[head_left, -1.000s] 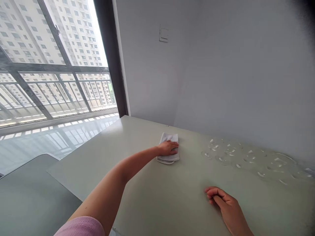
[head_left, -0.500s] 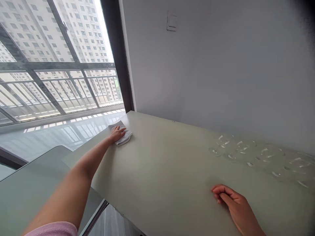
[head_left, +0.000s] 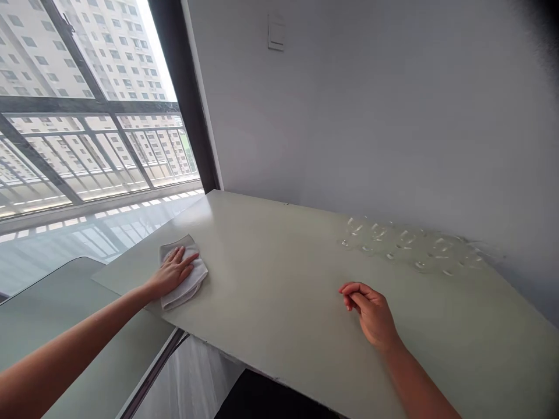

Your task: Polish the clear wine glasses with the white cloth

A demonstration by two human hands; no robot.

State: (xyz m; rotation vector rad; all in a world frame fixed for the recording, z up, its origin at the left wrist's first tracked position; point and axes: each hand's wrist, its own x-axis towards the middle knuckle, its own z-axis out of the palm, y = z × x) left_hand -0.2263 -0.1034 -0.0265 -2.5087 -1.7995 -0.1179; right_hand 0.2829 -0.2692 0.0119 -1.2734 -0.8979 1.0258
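Note:
A folded white-grey cloth (head_left: 192, 285) lies on the pale, glossy tabletop (head_left: 262, 314) near its left edge. Flat on top of the cloth is my left hand (head_left: 173, 271), fingers spread and pressing it to the surface. My right hand (head_left: 370, 311) hovers or rests over the middle right of the table, its fingers curled together; nothing shows in them. Beyond that hand stand several clear glasses (head_left: 404, 238), hard to make out against the table.
A grey wall (head_left: 349, 116) with a light switch (head_left: 276, 34) borders the far side. Lower left, a second glass-like surface (head_left: 65, 326) adjoins the table. Large windows (head_left: 87, 145) fill the upper left. A black object (head_left: 271, 398) sits below the near edge.
My left hand has drawn the cloth nearer along the table's left side. The view has shifted, so the glasses and my right hand appear further left and higher.

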